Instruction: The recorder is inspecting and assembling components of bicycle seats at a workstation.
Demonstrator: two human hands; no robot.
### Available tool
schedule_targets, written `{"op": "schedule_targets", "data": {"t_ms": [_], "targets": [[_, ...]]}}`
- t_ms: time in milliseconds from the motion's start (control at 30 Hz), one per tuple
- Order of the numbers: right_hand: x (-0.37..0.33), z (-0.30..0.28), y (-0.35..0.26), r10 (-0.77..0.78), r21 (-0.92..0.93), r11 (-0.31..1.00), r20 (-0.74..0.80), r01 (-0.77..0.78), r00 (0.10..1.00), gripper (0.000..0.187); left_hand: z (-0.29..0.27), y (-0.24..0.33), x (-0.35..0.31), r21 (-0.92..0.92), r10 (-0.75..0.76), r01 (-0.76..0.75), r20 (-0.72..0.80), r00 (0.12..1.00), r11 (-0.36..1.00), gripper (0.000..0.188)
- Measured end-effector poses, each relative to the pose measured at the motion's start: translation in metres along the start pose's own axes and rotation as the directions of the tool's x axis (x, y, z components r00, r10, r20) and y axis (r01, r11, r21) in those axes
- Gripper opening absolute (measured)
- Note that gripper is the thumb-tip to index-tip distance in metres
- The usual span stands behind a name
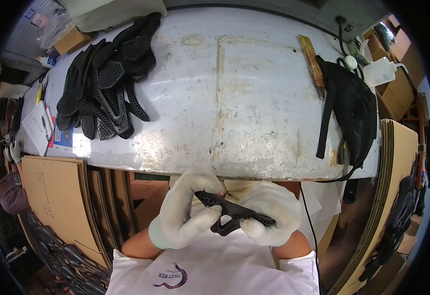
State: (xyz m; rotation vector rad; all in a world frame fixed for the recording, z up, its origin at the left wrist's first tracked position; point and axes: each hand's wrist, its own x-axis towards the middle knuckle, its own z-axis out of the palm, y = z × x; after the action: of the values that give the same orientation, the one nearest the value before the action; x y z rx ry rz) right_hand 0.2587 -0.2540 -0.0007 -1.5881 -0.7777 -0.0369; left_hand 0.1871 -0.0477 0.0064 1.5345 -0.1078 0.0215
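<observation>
In front of my chest, a black saddle pad (233, 208) with a honeycomb lattice and an opening in its middle is held up just off the table's near edge. My left hand (183, 211), in a white glove, grips its left end between thumb and fingers. The right end is pinched by my gloved right hand (276, 211), with the thumb on the near edge. A heap of similar black lattice saddle pads (109, 81) lies on the left part of the table.
On the worn pale table (185, 137), a tool with a wooden handle (312, 64) and a black fabric bag (350, 108) lie at the right, near a white squeeze bottle (379, 72). Cardboard sheets (52, 196) stand at the left, where another person (6, 189) appears. A dark cable (311, 221) hangs down.
</observation>
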Motion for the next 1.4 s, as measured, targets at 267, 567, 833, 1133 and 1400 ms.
{"op": "schedule_targets", "data": {"t_ms": [267,567,833,1133,1400], "targets": [[0.001,0.006,0.000,0.052,-0.009,0.999,-0.059,-0.052,0.997,0.016,0.002,0.003,0.003,-0.094,-0.151,0.145,-0.068,0.986,0.985,0.022],[-0.001,0.000,-0.007,0.252,-0.034,0.966,-0.078,-0.255,0.965,0.027,-0.008,0.005,0.010,-0.103,-0.244,0.240,-0.026,0.969,0.965,0.026],[-0.002,-0.002,-0.007,0.582,0.111,0.812,-0.079,-0.574,0.809,0.040,-0.020,0.018,0.024,-0.014,-0.445,0.450,0.130,0.886,0.893,0.041],[-0.002,0.001,-0.009,0.689,0.167,0.715,-0.002,-0.679,0.725,0.037,-0.016,-0.004,0.023,0.036,-0.387,0.385,0.079,0.919,0.922,0.038],[-0.003,-0.014,-0.002,0.620,0.102,0.763,0.161,-0.638,0.767,0.040,-0.015,-0.003,0.026,0.233,-0.349,0.326,0.064,0.935,0.916,0.040]]}}
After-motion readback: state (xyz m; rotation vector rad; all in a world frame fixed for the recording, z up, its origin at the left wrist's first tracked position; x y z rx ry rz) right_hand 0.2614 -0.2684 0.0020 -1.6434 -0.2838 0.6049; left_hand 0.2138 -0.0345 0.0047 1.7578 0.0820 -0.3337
